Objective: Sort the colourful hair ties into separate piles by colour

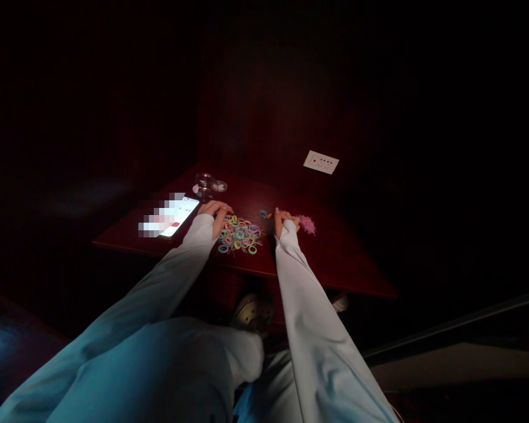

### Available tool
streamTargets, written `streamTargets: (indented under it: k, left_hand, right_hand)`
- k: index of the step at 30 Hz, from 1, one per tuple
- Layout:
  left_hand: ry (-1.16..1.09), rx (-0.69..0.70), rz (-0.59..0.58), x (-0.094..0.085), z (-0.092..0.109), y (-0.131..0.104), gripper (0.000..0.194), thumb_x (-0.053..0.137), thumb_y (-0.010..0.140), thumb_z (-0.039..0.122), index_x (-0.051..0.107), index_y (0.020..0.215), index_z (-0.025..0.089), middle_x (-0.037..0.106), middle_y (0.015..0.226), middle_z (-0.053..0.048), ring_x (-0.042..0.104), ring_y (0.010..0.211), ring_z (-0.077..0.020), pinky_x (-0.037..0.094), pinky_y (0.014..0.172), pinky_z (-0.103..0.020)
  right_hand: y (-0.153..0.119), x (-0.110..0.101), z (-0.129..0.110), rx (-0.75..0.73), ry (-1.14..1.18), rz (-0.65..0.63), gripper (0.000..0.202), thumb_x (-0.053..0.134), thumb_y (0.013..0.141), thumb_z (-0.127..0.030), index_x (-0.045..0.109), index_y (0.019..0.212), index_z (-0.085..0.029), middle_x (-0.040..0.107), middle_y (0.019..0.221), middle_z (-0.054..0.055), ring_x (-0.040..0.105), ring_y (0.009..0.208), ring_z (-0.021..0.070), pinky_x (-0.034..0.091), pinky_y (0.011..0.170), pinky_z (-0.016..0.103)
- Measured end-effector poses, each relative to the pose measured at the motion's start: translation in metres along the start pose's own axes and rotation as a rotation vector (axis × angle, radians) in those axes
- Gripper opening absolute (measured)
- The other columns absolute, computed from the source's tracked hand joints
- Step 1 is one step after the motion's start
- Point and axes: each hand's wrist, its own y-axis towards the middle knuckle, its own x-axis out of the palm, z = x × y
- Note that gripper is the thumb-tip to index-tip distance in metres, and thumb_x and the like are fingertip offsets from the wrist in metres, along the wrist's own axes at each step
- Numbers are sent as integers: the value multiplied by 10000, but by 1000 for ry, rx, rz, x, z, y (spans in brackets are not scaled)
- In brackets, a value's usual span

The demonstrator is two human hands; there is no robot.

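A pile of small colourful hair ties (240,235), in green, yellow, pink, purple and blue, lies near the front edge of the dark red table (335,258). My left hand (214,211) rests at the pile's left rear side, its fingers apart and stretched over the ties. To the right of the pile is my right hand (285,220), low over the table with fingers apart. Just left of its fingertips sits a small group of blue hair ties (263,214). A bunch of pink hair ties (307,224) lies at its right. Nothing shows clearly in either hand.
At the table's left lies a lit phone (183,214), partly pixelated. Behind my left hand stands a clear container (205,180) beside a round clear lid (219,186). A white socket panel (321,162) is on the wall. Below the table a clog (252,310) shows. Surroundings are dark.
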Motion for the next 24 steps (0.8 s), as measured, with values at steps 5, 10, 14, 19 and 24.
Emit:
streamTargets:
  k: [5,10,14,19,24]
  left_hand:
    - [-341,-360,54,0,13,6,696,249,972,745,656,742,230,775,996,-116,674,890,-268,585,782,-408]
    - [-436,-421,111,-8,19,6,853,239,829,965,653,776,220,758,962,-128,645,790,-247,555,696,-381]
    - [-342,-307,174,-3,19,-2,891,170,838,952,675,780,221,762,976,-123,645,830,-256,544,738,-404]
    - [-217,-134,73,3,13,-6,817,236,877,882,687,717,220,774,984,-98,651,875,-249,541,859,-415]
    - [-224,-211,42,6,14,-7,789,209,953,790,688,686,223,765,953,-96,657,896,-251,549,875,-411]
  right_hand:
    - [-27,-12,-24,-246,97,-292,223,681,976,-470,850,955,-325,750,1061,36,526,1123,263,387,1068,429]
    - [-37,-20,-39,-357,131,-403,148,773,929,-450,856,1031,-382,750,1112,23,527,1146,257,398,1074,417]
    - [-41,-18,-44,-430,76,-492,160,849,867,-477,861,1009,-405,743,1155,9,518,1148,249,388,1075,414]
    - [-40,-8,-42,-443,32,-506,138,877,845,-465,869,951,-377,737,1130,23,512,1138,249,390,1046,419]
    - [-37,-8,-32,-403,103,-406,138,809,911,-471,861,991,-371,744,1112,30,525,1152,259,391,1073,444]
